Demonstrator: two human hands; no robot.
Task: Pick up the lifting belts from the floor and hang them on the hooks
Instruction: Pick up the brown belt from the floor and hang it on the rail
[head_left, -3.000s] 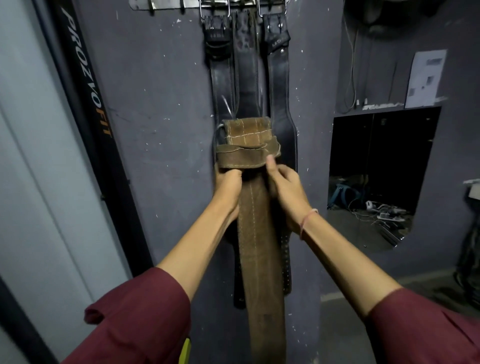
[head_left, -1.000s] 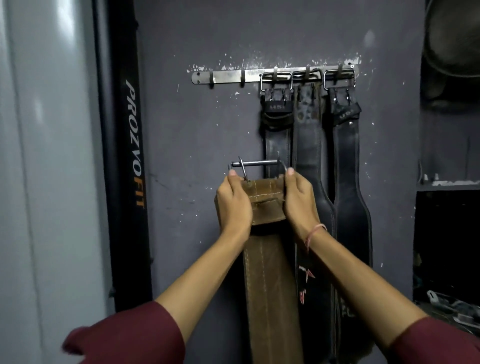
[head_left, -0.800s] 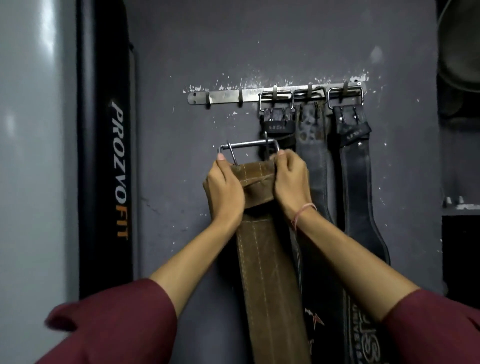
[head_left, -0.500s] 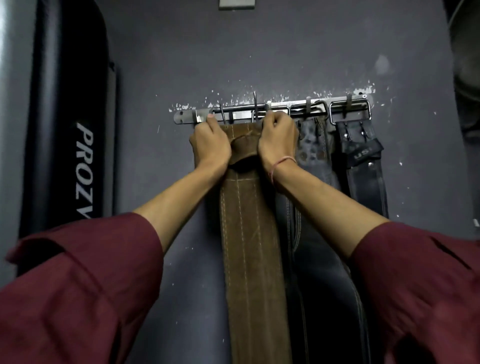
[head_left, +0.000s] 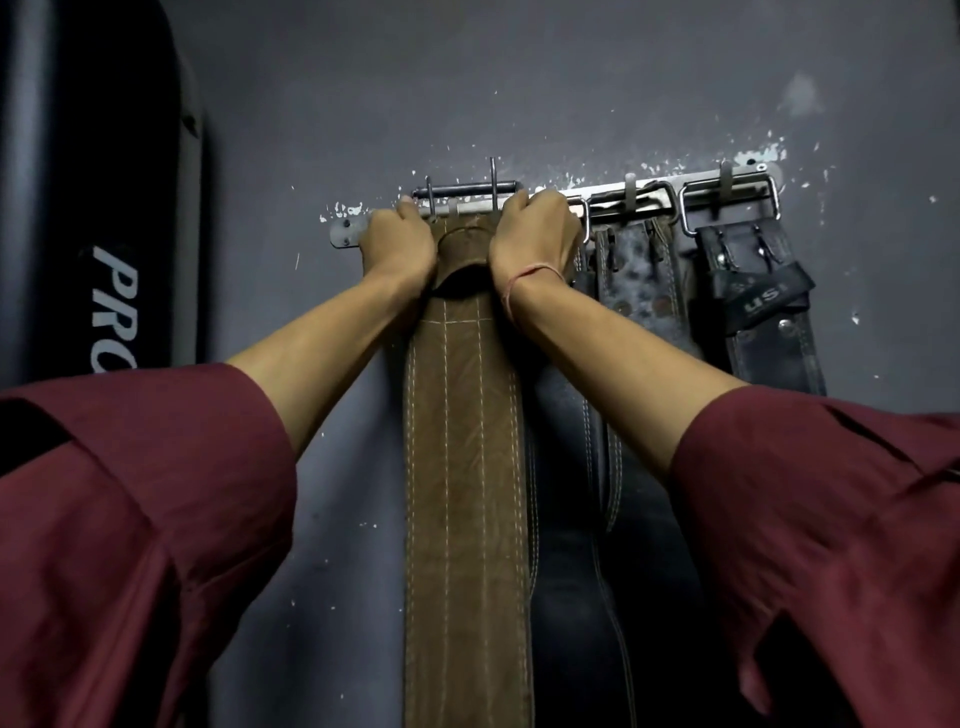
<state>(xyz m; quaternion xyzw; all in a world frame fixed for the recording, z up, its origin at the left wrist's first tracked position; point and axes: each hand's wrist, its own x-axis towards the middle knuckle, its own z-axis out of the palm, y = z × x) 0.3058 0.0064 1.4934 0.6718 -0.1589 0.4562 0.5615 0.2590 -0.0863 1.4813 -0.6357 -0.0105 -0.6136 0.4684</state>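
A brown suede lifting belt (head_left: 465, 467) hangs straight down the grey wall, its folded top held up at the metal hook rail (head_left: 649, 195). My left hand (head_left: 397, 241) grips the belt's top left corner and my right hand (head_left: 535, 234) grips its top right corner. The belt's steel buckle (head_left: 465, 189) stands just above my knuckles, level with the rail's left hooks, its two prongs pointing up. Whether the buckle sits on a hook is hidden by my hands. Black belts (head_left: 639, 280) hang from the hooks to the right.
A black belt marked USI (head_left: 763, 306) hangs at the rail's right end. A tall black padded bag with white lettering (head_left: 104, 208) stands against the wall at the left. My maroon sleeves (head_left: 130, 519) fill the lower corners.
Both hands have lifted the brown belt from chest height up to the hook rail. Over the last half second the buckle has risen slightly above the rail's left hooks.
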